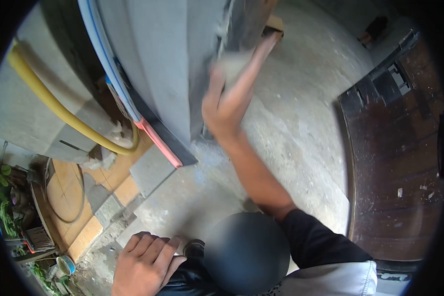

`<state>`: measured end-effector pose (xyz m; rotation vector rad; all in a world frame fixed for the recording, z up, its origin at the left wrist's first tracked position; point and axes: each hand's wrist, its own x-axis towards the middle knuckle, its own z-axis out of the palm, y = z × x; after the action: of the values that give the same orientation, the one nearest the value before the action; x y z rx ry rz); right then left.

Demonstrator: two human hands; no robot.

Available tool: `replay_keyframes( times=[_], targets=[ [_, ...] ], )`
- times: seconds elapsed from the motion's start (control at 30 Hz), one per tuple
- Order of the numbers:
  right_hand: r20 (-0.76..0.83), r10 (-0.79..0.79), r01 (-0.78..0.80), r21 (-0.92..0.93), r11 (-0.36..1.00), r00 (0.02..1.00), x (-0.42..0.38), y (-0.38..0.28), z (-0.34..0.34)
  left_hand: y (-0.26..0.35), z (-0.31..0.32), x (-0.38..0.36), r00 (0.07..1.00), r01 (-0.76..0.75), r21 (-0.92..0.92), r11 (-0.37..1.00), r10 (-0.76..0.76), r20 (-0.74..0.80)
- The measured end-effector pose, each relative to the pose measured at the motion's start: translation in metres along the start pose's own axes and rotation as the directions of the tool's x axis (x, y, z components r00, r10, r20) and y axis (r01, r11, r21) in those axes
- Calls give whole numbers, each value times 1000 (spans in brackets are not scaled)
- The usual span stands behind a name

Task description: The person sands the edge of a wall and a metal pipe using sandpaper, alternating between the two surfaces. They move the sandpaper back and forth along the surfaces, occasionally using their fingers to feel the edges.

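My right hand (227,106) is raised beside the edge of a grey wall or pillar (158,54). A pale, blurred block-like thing (234,65) sits between its thumb and fingers; its kind is not clear. At the lower left, my left hand (147,261) is closed, fingers curled, with whatever may be in it hidden. Close by its fingertips is a small tan and dark round-edged thing (190,245), partly covered. A smooth dark rounded object (247,254) fills the bottom centre, between my two arms.
A pink-headed floor squeegee (160,144) leans against the pillar. A yellow hose (59,108) curves at left, above tan tiles (66,185). Plants (5,217) and a small tin (65,265) are lower left. A brown door-like panel (394,163) stands at right on the concrete floor (301,123).
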<state>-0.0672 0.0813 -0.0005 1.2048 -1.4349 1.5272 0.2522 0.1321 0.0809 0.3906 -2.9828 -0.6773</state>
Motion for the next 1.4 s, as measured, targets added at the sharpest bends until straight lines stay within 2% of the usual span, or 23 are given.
replay_keyframes(
  times=[0.07, 0.13, 0.17, 0.2, 0.3, 0.33, 0.4, 0.43, 0.53, 0.6, 0.63, 0.67, 0.73, 0.8, 0.87, 1.0, 1.07, 1.13, 1.17, 1.23, 1.27, 1.37, 1.4],
  targets=[
    [66, -11, 4, 94, 996, 998, 66, -23, -10, 3, 2, 3, 1000, 0, -45, 999, -1, -27],
    [269, 212, -204, -56, 977, 940, 69, -28, -13, 3, 1, 3, 999, -12, -52, 999, 10, -40],
    [63, 29, -24, -74, 997, 998, 51, -14, -1, 2, 1, 1, 999, -22, -39, 999, 21, -48],
    [-1, -33, 32, -61, 998, 999, 20, -2, 3, 0, 2, -1, 998, -29, -35, 999, 27, -58],
    [66, 121, -125, 55, 991, 990, -112, 31, 2, -5, 3, -6, 999, -2, -7, 1000, 2, -44],
    [64, 109, -113, 65, 991, 992, -110, 27, 3, -7, 6, -7, 998, 1, -2, 1000, -1, -58],
    [70, 211, -209, -36, 977, 975, -113, 21, 3, -9, 14, -9, 993, 107, 29, 994, -108, 48],
    [79, 189, -187, -32, 982, 979, -97, 17, 0, -7, 15, -8, 991, 111, 18, 994, -112, 70],
    [-25, -67, 67, -2, 998, 997, -6, 8, 5, -6, 13, 2, 998, 53, -30, 998, -52, 30],
    [-25, -142, 140, -62, 988, 990, 17, 5, 4, -9, 12, 5, 999, -14, -73, 997, 12, -32],
    [-22, -151, 148, -102, 984, 988, 16, 4, 4, -11, 11, 6, 1000, -13, -33, 999, 13, -13],
    [-8, -130, 129, -103, 986, 991, 1, 10, 2, -13, 11, 7, 1000, -15, -41, 999, 14, -13],
    [71, 54, -49, -65, 997, 996, -69, 26, 0, -15, 11, 7, 999, -14, -50, 999, 12, -36],
    [149, 255, -251, -48, 967, 955, -119, 30, -1, -17, 9, 11, 999, -21, -68, 997, 18, -45],
    [109, 214, -208, -70, 976, 971, -109, 26, 2, -18, 12, 12, 1000, -5, -68, 998, 4, -16],
    [-54, -117, 116, -16, 993, 992, 1, 12, 0, -17, 11, 22, 999, -47, -69, 997, 45, -26],
    [-154, -142, 152, 57, 987, 978, 44, -17, 2, -19, 14, 20, 1000, -28, -111, 993, 27, -11],
    [-207, -49, 101, 251, 963, 977, 31, -30, 8, -21, 12, 18, 994, 32, -64, 997, -25, 102],
    [-73, -80, 88, 127, 988, 994, -11, 2, 6, -22, 16, 14, 999, 32, -72, 997, -29, 30],
    [100, 18, -19, 14, 1000, 995, -106, 40, 0, -15, 11, 13, 1000, 18, -97, 995, -18, 3],
    [136, 128, -132, 24, 991, 982, -140, 42, 1, -13, 9, 14, 1000, -3, -116, 993, 2, -14],
    [83, 56, -53, -31, 998, 995, -112, 35, 2, -12, 12, 15, 1000, -10, -145, 989, 7, -25],
    [57, -47, 51, -75, 996, 997, -78, 29, -1, -12, 13, 16, 1000, -27, -167, 986, 25, -16]
  ],
)
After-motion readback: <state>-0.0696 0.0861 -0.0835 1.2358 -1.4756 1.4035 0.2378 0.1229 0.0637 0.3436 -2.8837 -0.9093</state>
